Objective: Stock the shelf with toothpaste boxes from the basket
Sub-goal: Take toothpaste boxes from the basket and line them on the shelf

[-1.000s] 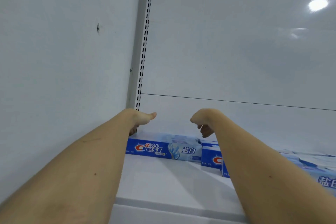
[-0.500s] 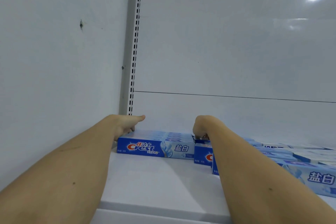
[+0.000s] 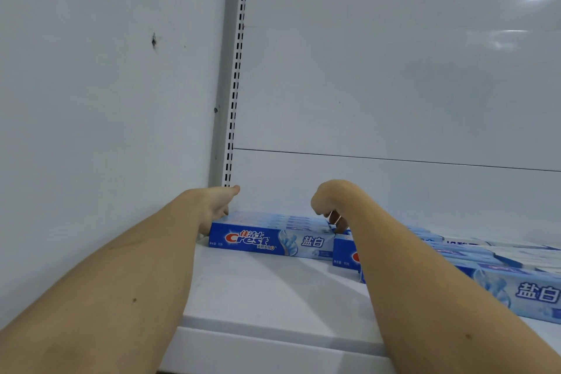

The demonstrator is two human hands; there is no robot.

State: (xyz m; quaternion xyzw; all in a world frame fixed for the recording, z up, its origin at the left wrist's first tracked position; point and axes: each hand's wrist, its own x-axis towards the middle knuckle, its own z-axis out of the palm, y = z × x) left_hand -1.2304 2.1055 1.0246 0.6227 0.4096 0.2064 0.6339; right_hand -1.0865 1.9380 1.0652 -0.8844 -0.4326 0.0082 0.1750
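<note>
A row of blue Crest toothpaste boxes [image 3: 267, 241] lies lengthwise at the back left of the white shelf [image 3: 267, 291]. My left hand [image 3: 217, 205] touches the left end of that row, thumb stretched out and fingers mostly hidden behind the hand. My right hand [image 3: 329, 206] is bent at the wrist, its fingers curled down over the row's right end. More toothpaste boxes [image 3: 534, 294] lie to the right, partly hidden by my right forearm. The basket is out of view.
A white side wall [image 3: 106, 100] closes the shelf on the left, with a slotted upright [image 3: 235, 94] in the corner. The glossy back panel [image 3: 394, 85] rises behind the boxes. Bare shelf surface lies in front of the left row.
Both hands have dropped from just above the boxes onto the two ends of the left row. Since half a second ago they have hardly moved.
</note>
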